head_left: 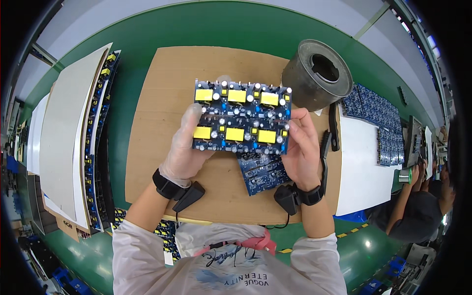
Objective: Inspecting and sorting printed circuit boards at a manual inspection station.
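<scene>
A dark blue circuit board panel (243,118) with yellow transformers, white-topped capacitors and small blue parts is raised over the cardboard sheet (162,118). My left hand (183,145), in a thin translucent glove, grips its left edge with the thumb on the side. At the right edge, the bare fingers of my right hand (302,147) close round the panel. Partly covered by the held panel, another blue board (265,179) lies on the cardboard beneath. Each wrist wears a black strap with a small black device.
A grey metal cylinder (317,73) with a hole in its top stands at the back right, beside black brush-like tools (324,157). Blue boards (376,108) lie farther right near white paper (364,172). Boards and card sheets (69,137) stack at left. Another person (413,211) works at far right.
</scene>
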### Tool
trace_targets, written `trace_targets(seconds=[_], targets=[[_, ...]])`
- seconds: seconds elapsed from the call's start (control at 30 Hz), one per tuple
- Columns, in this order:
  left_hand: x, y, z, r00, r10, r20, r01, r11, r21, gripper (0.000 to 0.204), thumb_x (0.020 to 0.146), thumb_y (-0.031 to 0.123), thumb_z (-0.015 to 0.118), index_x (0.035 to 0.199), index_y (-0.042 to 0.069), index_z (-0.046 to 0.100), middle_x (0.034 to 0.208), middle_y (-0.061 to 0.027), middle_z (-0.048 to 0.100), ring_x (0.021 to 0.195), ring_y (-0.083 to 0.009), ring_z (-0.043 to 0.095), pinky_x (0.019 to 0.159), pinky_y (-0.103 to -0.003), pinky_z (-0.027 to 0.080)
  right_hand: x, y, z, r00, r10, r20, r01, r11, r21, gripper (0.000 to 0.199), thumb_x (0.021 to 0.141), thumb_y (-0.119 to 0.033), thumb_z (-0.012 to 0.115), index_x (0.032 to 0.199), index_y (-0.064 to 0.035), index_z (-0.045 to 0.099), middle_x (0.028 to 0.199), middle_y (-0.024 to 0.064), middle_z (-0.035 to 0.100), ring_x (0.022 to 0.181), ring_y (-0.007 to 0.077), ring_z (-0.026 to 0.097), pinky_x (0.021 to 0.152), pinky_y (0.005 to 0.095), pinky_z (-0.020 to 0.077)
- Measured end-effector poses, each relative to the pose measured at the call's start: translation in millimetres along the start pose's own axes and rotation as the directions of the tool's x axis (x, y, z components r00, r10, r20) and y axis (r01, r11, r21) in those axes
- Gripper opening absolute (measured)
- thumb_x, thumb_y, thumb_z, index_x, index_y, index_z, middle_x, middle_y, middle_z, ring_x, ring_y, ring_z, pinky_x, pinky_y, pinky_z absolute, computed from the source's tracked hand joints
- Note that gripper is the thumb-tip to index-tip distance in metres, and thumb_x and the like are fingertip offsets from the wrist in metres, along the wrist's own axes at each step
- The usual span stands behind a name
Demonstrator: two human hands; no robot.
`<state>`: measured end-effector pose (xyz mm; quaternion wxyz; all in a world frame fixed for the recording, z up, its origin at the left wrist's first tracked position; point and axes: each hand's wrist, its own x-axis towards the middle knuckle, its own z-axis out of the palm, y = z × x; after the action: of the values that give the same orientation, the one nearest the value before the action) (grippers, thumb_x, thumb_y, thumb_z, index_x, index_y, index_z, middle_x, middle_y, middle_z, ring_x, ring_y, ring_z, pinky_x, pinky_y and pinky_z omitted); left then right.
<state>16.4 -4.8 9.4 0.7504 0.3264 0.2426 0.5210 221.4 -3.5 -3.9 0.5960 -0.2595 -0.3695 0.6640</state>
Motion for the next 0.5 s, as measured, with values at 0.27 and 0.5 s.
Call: trace_targets(seconds=[0.27, 0.5], targets=[[4, -3, -5, 0.991, 0.131, -0.04, -0.115, 0.956, 0.269, 0.067, 0.092, 0.051, 0.037, 0.14, 0.007, 0.023, 0.135, -0.0096, 0.041, 0.12, -0.0205, 0.045, 0.097, -0.039, 0.042, 0, -10, 3, 0.974, 0.132, 0.183, -0.162, 0.974, 0.16, 0.02, 0.093, -0.012, 0.04, 0.11, -0.0027, 0.04, 0.104, 0.0128, 0.058, 0.092, 0.0186, 0.062, 0.079, 0.0324, 0.0535], [-6, 0, -3, 0.989, 0.047, 0.143, -0.033, 0.995, -0.096, 0.079, 0.087, 0.059, 0.042, 0.141, 0.006, 0.02, 0.134, -0.0104, 0.041, 0.12, -0.0212, 0.046, 0.097, -0.039, 0.043, 2, -4, -6, 0.972, 0.14, 0.188, -0.184, 0.952, 0.243, 0.024, 0.091, -0.009, 0.04, 0.113, 0.0002, 0.04, 0.106, 0.0137, 0.057, 0.096, 0.0184, 0.06, 0.084, 0.0318, 0.0507]])
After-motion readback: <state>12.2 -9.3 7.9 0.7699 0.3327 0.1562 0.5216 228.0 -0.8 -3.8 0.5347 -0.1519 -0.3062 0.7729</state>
